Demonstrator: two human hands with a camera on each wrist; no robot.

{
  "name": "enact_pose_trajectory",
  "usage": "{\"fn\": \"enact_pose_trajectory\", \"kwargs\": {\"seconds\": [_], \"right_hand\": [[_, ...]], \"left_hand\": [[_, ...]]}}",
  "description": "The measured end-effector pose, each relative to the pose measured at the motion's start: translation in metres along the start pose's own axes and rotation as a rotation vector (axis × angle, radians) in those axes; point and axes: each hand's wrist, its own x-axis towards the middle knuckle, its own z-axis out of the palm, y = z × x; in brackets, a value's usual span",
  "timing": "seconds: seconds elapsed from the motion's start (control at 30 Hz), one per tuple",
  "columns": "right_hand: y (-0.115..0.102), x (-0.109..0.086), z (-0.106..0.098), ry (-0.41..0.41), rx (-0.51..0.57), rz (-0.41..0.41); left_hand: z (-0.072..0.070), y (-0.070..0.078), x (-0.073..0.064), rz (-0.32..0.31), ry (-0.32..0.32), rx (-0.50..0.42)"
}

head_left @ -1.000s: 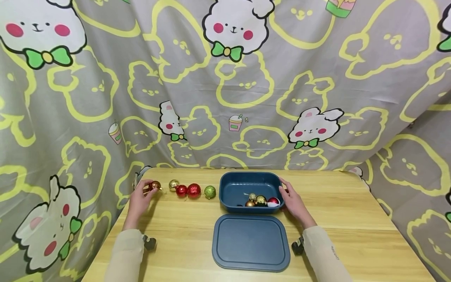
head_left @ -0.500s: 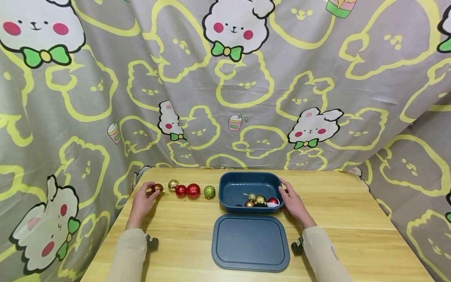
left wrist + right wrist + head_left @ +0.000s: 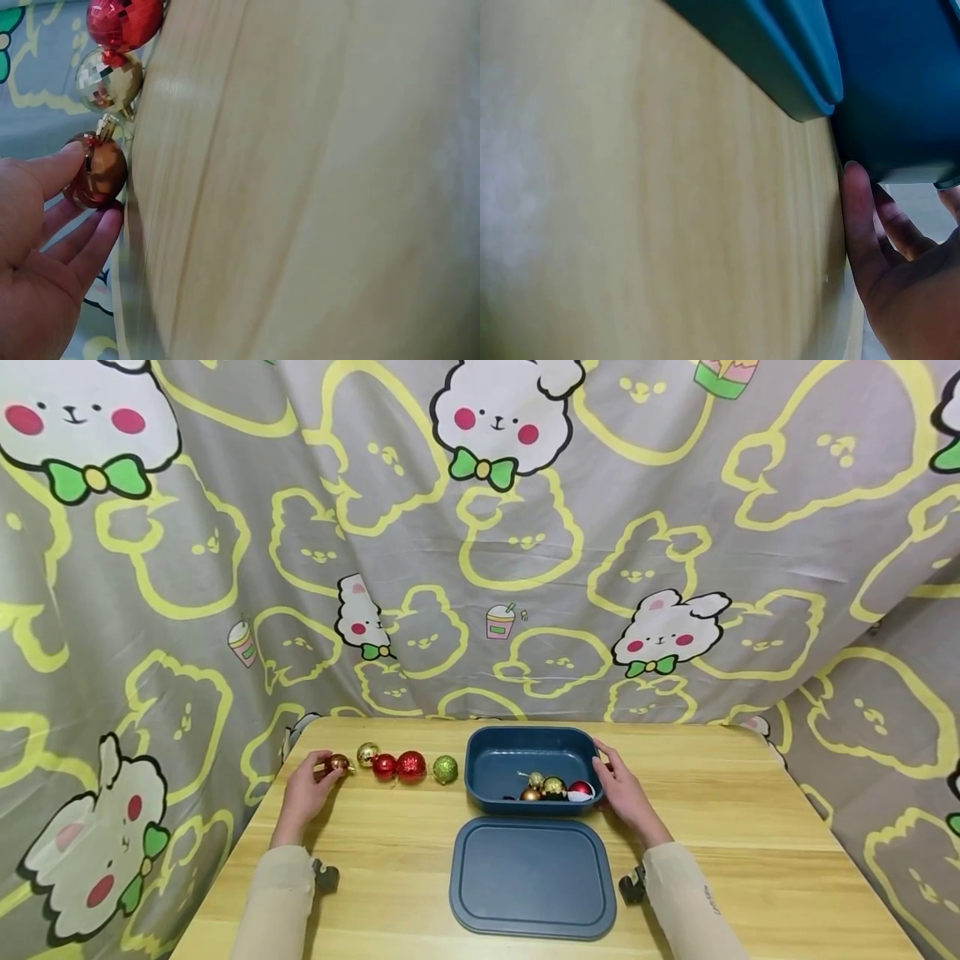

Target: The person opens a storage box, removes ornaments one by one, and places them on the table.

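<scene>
My left hand [image 3: 303, 792] pinches a shiny brown Christmas bauble [image 3: 106, 174] between thumb and fingers, low at the table's left end. Its gold cap points right, towards a gold bauble [image 3: 368, 754]. Beyond that sit a red bauble [image 3: 385, 767], a larger glittery red bauble [image 3: 412, 767] and a green glitter bauble [image 3: 446, 769], roughly in a row. Against the right end of a dark blue box [image 3: 510, 752] rests my right hand [image 3: 626, 793], its thumb extended along the side in the right wrist view. Several baubles, gold, copper and red, lie inside the box.
A blue-grey lid [image 3: 533, 877] lies flat on the wooden table [image 3: 390, 852], just in front of the box. Behind the table and on both sides hangs a patterned curtain [image 3: 525, 552].
My left hand has shifted slightly right with the brown bauble, bringing it lower and nearer to the gold one. The right hand keeps its place at the box.
</scene>
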Motion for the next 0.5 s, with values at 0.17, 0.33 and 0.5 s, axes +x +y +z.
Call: {"fn": "enact_pose_trajectory", "kwargs": {"seconds": [0.17,0.33,0.5], "right_hand": [[0.0003,-0.001,-0.0005,-0.003,-0.003,-0.003],[0.0004,-0.0008,-0.0005,-0.008,0.001,0.005],[0.0005,-0.0008,-0.0007,-0.011,0.003,-0.006]], "left_hand": [[0.003,-0.0008,0.0011,0.017,0.006,0.009],[0.0054,-0.0013,0.0024,0.017,0.006,0.008],[0.0051,-0.0011,0.0035,0.0,-0.004,0.006]]}}
